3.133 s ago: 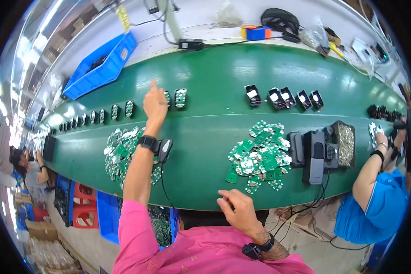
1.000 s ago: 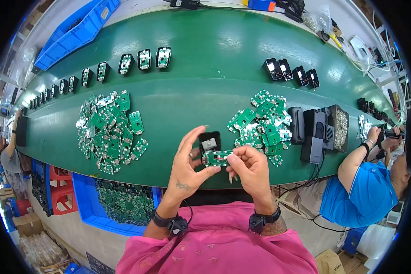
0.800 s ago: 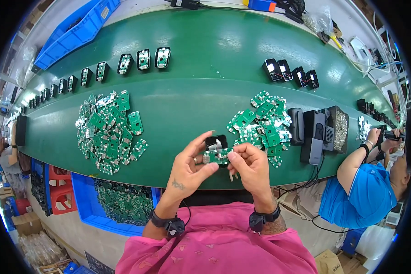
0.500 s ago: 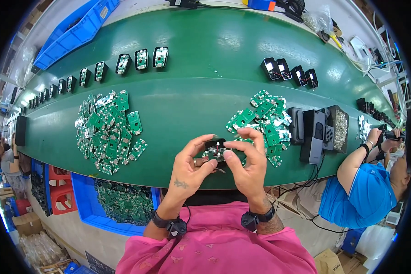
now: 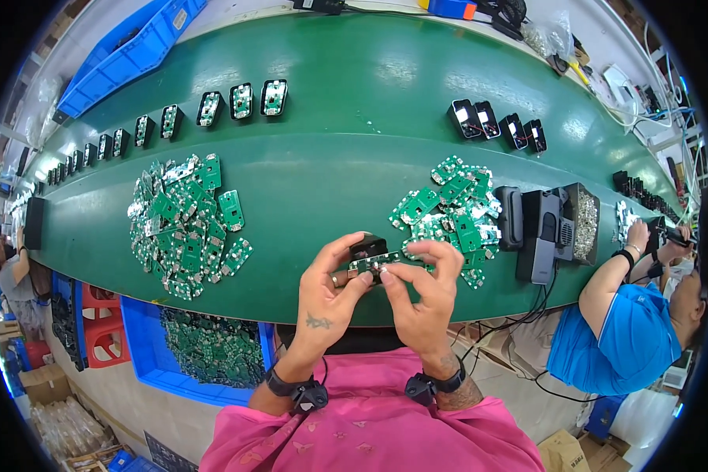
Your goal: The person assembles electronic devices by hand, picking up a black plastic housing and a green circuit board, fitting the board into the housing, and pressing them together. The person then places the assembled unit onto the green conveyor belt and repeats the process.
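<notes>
While your curled left hand (image 5: 324, 303) steadies circuit board (image 5: 362, 264) and black case (image 5: 368, 245), your right hand (image 5: 422, 300) pinches close, its hold unclear.

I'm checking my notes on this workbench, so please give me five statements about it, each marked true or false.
1. The left hand holds a green circuit board and a black case. True.
2. The right hand lies flat on the table, away from the board. False: the right hand has its fingertips at the board.
3. Circuit boards lie in a left pile and a right pile on the table. True.
4. The blue bin below the table's near edge is full of bottles. False: that blue bin holds circuit boards.
5. Four black cases stand beyond the right pile. True.
</notes>
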